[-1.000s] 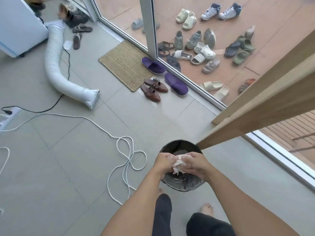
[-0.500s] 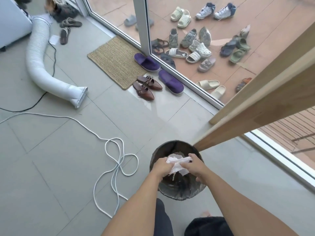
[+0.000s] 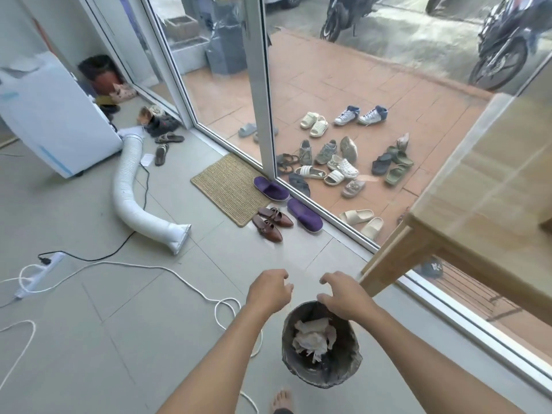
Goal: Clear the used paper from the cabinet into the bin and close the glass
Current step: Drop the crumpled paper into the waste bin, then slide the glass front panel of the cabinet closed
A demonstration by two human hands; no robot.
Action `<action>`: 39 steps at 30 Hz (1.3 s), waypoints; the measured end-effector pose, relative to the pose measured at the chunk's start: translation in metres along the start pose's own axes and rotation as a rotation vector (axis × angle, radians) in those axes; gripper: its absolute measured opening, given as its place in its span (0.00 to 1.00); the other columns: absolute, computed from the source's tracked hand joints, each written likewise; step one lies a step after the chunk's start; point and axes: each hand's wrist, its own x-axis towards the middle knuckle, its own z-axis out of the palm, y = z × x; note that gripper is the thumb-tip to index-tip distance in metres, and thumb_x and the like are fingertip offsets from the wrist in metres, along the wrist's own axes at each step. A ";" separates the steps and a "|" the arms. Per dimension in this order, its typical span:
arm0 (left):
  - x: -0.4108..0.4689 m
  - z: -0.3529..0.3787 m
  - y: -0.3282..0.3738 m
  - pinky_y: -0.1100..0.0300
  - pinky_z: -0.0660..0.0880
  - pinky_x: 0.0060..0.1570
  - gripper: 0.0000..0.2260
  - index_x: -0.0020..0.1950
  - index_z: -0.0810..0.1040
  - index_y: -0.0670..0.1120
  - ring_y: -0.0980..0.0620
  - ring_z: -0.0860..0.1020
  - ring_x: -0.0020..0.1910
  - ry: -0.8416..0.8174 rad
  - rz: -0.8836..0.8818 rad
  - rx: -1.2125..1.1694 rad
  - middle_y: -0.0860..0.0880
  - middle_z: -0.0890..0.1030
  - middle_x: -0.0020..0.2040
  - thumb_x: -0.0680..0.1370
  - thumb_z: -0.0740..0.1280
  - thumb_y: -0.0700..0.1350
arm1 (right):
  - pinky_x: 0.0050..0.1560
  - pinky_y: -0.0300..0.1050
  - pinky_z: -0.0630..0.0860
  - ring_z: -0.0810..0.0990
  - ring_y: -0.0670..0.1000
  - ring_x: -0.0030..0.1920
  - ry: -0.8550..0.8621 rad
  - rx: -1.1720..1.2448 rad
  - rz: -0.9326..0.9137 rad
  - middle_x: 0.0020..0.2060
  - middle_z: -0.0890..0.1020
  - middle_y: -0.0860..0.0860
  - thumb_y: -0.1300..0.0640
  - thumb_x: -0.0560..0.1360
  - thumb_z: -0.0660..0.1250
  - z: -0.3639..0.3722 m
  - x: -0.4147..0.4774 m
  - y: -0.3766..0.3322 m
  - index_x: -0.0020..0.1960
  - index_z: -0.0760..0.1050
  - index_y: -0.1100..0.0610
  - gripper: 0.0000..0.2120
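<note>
Both hands hover palm-down over the bin (image 3: 348, 372): left hand (image 3: 270, 291) beyond its left rim, right hand (image 3: 343, 297) above its far rim. Fingers apart, empty. Crumpled paper (image 3: 313, 336) lies inside the bin. Worktop (image 3: 490, 180) edge near right of bin.

Right hand (image 3: 343, 297) hides bin (image 3: 349, 372) far rim; wooden table (image 3: 478, 186) cut off right; motorcycles (image 3: 501, 52) cropped at top.
</note>
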 end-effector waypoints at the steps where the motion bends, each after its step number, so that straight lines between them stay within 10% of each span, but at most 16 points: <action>1: -0.007 -0.024 0.008 0.54 0.72 0.62 0.19 0.69 0.75 0.47 0.45 0.75 0.67 0.041 0.036 0.029 0.46 0.79 0.68 0.79 0.64 0.51 | 0.63 0.49 0.72 0.74 0.54 0.67 0.040 -0.015 -0.030 0.66 0.76 0.53 0.47 0.77 0.64 -0.021 -0.010 -0.013 0.70 0.72 0.53 0.23; 9: -0.054 -0.185 0.088 0.52 0.78 0.52 0.09 0.52 0.80 0.49 0.46 0.80 0.55 0.327 0.287 0.095 0.49 0.84 0.52 0.77 0.65 0.51 | 0.66 0.50 0.70 0.71 0.54 0.67 0.477 -0.165 -0.233 0.67 0.75 0.50 0.45 0.77 0.64 -0.179 -0.091 -0.085 0.67 0.73 0.51 0.20; 21: -0.117 -0.260 0.242 0.49 0.76 0.56 0.15 0.62 0.81 0.47 0.46 0.80 0.58 0.631 0.937 -0.004 0.49 0.82 0.61 0.79 0.66 0.51 | 0.60 0.55 0.75 0.75 0.58 0.64 1.168 -0.271 -0.179 0.65 0.78 0.54 0.49 0.76 0.69 -0.290 -0.226 -0.069 0.65 0.77 0.56 0.20; 39: -0.237 -0.135 0.451 0.55 0.72 0.60 0.18 0.67 0.77 0.47 0.49 0.77 0.63 0.317 1.463 -0.144 0.50 0.80 0.64 0.81 0.64 0.53 | 0.67 0.53 0.69 0.72 0.57 0.67 1.734 -0.317 0.301 0.67 0.76 0.55 0.48 0.79 0.63 -0.279 -0.410 0.145 0.63 0.76 0.56 0.17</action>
